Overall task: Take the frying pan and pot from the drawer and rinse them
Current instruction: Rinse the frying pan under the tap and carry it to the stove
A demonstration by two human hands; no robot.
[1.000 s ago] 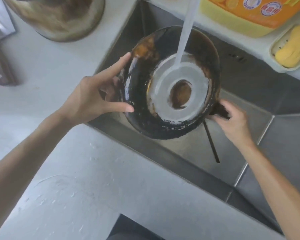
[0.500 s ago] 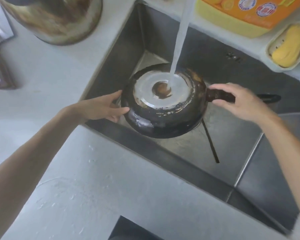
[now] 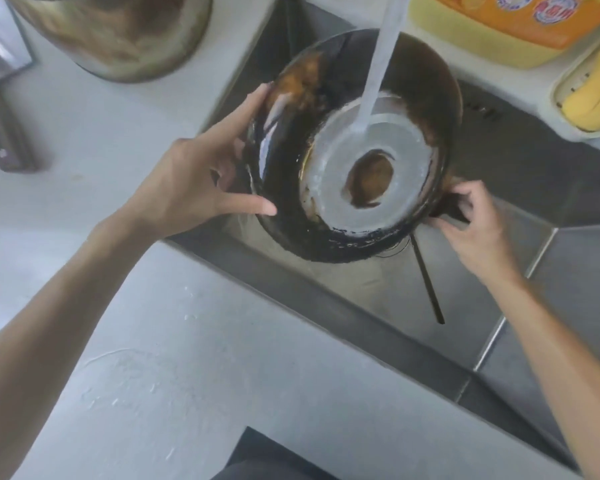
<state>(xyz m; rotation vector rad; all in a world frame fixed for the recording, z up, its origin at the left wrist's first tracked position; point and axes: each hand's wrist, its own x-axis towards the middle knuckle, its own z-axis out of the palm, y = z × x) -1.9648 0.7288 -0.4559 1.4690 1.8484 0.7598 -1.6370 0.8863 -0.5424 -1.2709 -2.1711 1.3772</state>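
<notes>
Both grips steady the frying pan [image 3: 284, 188] over the sink [image 3: 520, 174]: the left hand [image 3: 187, 181], fingers nearly straight, braces the rim, the right hand [image 3: 475, 223] clamps round the handle. Tilted bottom-up, the pan likely lets the water stream [image 3: 378, 64] sheet off its underside. Its handle-to-rim axis runs across the sink toward the right hand.
</notes>
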